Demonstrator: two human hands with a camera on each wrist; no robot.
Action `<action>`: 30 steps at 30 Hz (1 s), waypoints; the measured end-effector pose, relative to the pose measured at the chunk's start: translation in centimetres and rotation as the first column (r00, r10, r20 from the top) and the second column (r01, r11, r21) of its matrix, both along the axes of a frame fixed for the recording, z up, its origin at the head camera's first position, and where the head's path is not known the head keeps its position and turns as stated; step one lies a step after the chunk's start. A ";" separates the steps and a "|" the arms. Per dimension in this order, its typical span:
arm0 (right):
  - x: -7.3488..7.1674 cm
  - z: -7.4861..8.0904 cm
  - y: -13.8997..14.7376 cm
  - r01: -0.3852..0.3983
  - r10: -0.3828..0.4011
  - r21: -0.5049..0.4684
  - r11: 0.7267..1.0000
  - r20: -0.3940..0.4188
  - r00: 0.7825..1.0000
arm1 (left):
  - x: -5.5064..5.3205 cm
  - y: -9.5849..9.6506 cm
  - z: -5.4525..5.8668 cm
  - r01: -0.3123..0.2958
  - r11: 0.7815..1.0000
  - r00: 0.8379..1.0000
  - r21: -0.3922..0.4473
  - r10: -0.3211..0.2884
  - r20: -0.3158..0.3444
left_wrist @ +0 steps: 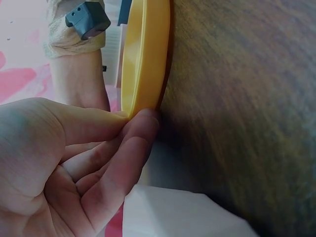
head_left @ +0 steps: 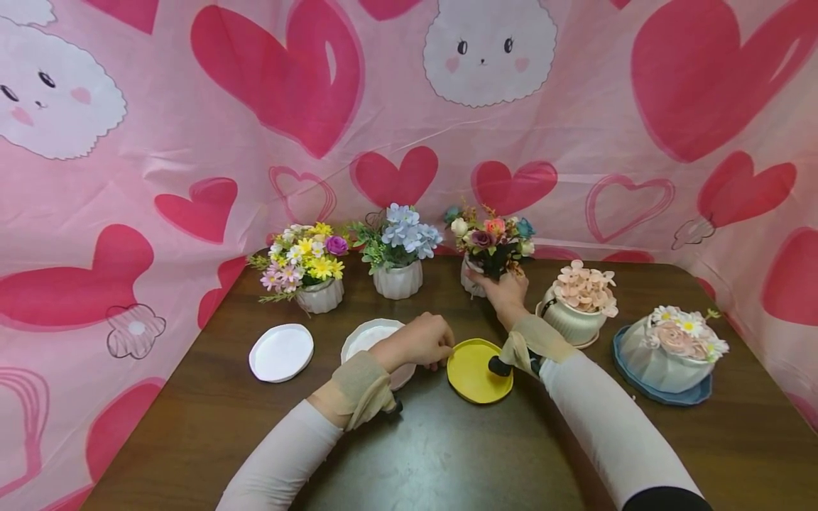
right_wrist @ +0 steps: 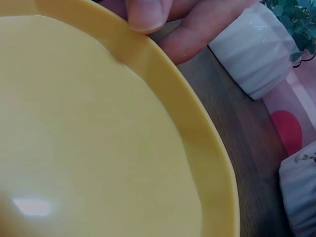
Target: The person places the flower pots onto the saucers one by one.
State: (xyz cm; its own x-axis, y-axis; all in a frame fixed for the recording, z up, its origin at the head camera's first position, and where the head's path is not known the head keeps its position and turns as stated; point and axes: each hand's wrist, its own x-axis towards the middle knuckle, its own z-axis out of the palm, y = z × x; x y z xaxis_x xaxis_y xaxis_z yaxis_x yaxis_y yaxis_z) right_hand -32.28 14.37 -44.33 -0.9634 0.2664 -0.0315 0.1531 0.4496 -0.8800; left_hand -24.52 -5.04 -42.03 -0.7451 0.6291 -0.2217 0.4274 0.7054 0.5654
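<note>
My left hand (head_left: 418,342) pinches the left rim of a yellow saucer (head_left: 476,380) between thumb and fingers; the left wrist view shows the saucer's edge (left_wrist: 150,54) in that pinch. Beyond the saucer, my right hand (head_left: 506,292) grips a white ribbed flowerpot (head_left: 469,278) from the front, thumb on its left side. Artificial flowers in orange, purple, white and teal (head_left: 492,231) fill this pot. My right fingers are largely hidden behind the hand and flowers. In the right wrist view the yellow saucer (right_wrist: 123,133) fills most of the picture.
A white pot with blue flowers (head_left: 397,280) and one with yellow and pink flowers (head_left: 322,297) stand at the back left. White saucers (head_left: 281,353) lie before them. On the right, potted flowers sit on a pale saucer (head_left: 591,341) and a blue saucer (head_left: 686,397).
</note>
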 end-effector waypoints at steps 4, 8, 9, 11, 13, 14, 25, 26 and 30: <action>0.3 0.2 0.0 -0.006 0.005 0.025 1.000 0.028 1.000 | 0.0 0.0 -0.1 0.005 1.000 1.000 -0.008 -0.005 -0.014; 0.4 0.3 0.1 -0.011 0.009 0.058 0.998 0.038 0.999 | 0.0 0.1 -0.1 0.010 1.000 1.000 -0.013 -0.010 -0.029; 0.5 0.4 0.1 -0.011 0.009 0.057 0.998 0.032 0.999 | 0.0 0.1 -0.1 0.009 1.000 1.000 -0.012 -0.009 -0.028; 0.5 0.3 0.1 -0.007 0.006 0.045 0.999 0.017 1.000 | 0.1 0.1 -0.1 0.006 1.000 1.000 -0.012 -0.007 -0.025; 0.6 0.2 0.2 -0.005 0.005 0.031 1.000 -0.001 1.000 | 0.1 0.1 0.0 0.004 1.000 1.000 -0.012 -0.004 -0.021; 0.6 0.2 0.2 -0.007 0.007 0.027 1.000 -0.003 1.000 | 0.1 0.1 0.0 0.002 1.000 1.000 -0.011 -0.003 -0.020; 1.6 0.5 0.5 0.016 -0.017 -0.012 1.000 -0.081 0.997 | 0.3 0.1 -0.1 -0.003 1.000 1.000 0.005 0.003 -0.023; 1.7 0.5 0.5 0.016 -0.017 -0.009 1.000 -0.080 0.997 | 0.3 0.1 -0.1 -0.005 1.000 1.000 0.007 0.005 -0.022; 2.2 0.7 0.6 0.001 -0.001 0.000 1.000 -0.054 0.999 | 0.3 0.0 -0.1 -0.009 1.000 1.000 0.007 0.010 -0.026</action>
